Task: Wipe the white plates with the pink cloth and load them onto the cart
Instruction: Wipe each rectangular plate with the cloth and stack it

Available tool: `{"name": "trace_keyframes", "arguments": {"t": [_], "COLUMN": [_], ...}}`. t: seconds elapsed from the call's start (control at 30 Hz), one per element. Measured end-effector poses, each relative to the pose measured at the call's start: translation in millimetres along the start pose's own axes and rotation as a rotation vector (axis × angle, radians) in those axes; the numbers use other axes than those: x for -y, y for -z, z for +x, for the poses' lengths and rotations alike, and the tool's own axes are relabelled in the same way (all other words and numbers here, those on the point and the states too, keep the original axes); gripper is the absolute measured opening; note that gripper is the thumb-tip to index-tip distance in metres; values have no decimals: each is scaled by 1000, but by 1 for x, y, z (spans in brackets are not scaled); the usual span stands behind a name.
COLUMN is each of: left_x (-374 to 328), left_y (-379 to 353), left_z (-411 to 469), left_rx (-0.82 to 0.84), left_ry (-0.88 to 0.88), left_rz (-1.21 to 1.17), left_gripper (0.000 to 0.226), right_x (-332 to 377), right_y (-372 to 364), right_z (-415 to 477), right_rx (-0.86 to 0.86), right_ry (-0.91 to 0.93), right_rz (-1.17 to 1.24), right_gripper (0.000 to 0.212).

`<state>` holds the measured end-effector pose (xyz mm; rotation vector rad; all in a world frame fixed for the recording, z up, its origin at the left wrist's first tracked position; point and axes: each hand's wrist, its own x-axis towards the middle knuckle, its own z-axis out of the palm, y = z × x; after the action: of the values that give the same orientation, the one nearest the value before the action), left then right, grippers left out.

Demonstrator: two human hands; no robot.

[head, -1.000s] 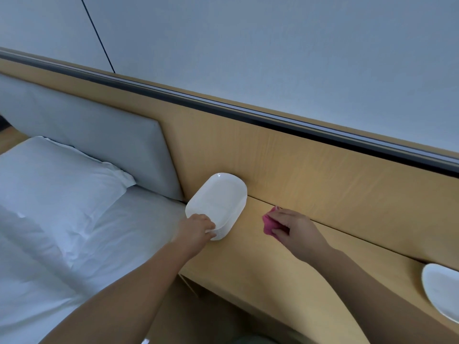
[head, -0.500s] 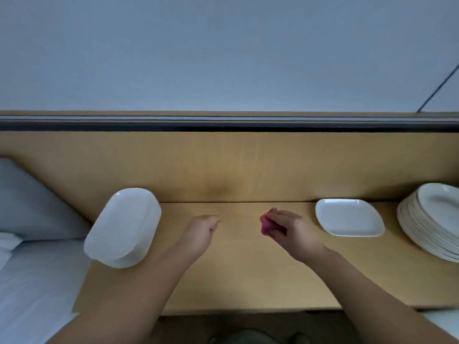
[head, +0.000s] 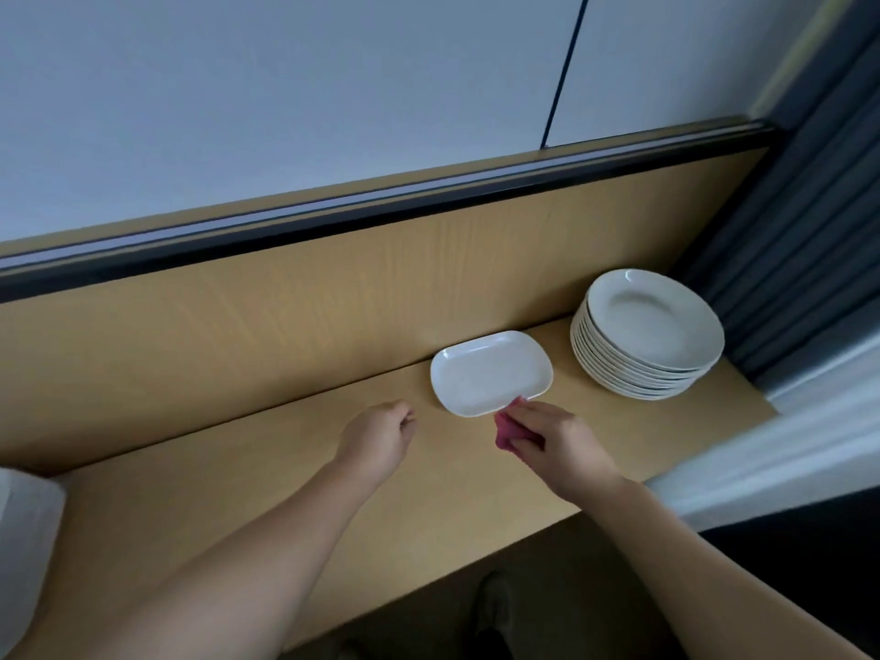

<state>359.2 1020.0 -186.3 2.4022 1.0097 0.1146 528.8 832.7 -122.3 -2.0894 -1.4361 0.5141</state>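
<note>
**One oblong plate under your hands, a full stack still waiting**

At the far left edge of the frame, low down, a white stack sits on the wooden shelf, cut off by the border. It looks like oblong plates, though too little shows to be sure, and you cannot tell from here whether they have been wiped.

Moving toward the centre, your left hand hovers over bare shelf with its fingers curled loosely inward. It holds nothing and touches no plate.

Just right of it, a single white oblong plate lies flat against the wooden back panel. Your right hand is at the plate's near edge, fingers closed around the bunched pink cloth, with the cloth's tip meeting or nearly meeting the rim.

Further right, in the middle right of the frame, a tall stack of round plates stands beside a dark curtain.

As a judgement: you are about to start on the oblong plate, either wiping it where it lies or lifting it with the free left hand first. The round stack appears untouched, so most of the wiping remains. No cart shows anywhere in view, so nothing can be said of how much has been loaded.
</note>
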Motion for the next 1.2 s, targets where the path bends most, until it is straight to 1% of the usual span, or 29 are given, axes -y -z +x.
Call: {"name": "trace_keyframes", "arguments": {"t": [0.1,0.17,0.3,0.4,0.47,0.53,0.63,0.77,0.8,0.87,0.97,1.1,1.2], "left_x": [-21,-29,-40,-50,-55,-57,-54,-46,-45,-44,-40,-25,-9], "left_y": [-16,-25,-43,-51,-53,-55,-60,-65,-65,-65,-63,-47,-30], "left_z": [25,41,68,79,83,87,92,103,104,103,95,79,56], "left_rx": [28,23,20,51,41,36,44,87,98,106,74,53,16], "left_ry": [75,132,242,317,347,369,448,566,583,604,594,580,578], "left_rz": [70,71,-49,-98,-158,-230,-352,-340,-351,-349,-343,-355,-343], "left_gripper": [22,22,23,25,21,11,12,7,10,23,19,21,20], "right_x": [-25,-38,-60,-75,-81,-86,-87,-88,-88,-87,-83,-69,-49], "right_y": [11,16,19,19,20,22,22,21,21,22,22,22,18], "right_z": [6,12,24,32,38,41,45,46,46,45,46,46,46], "right_rx": [11,27,45,86,115,128,132,133,132,118,118,114,115], "right_ry": [6,19,44,37,45,64,85,97,99,99,78,84,129], "right_rz": [16,14,31,69,79,80,86,89,86,70,89,76,56], "right_gripper": [15,14,9,11,15,19,17,12,12,11,16,23,39]}}
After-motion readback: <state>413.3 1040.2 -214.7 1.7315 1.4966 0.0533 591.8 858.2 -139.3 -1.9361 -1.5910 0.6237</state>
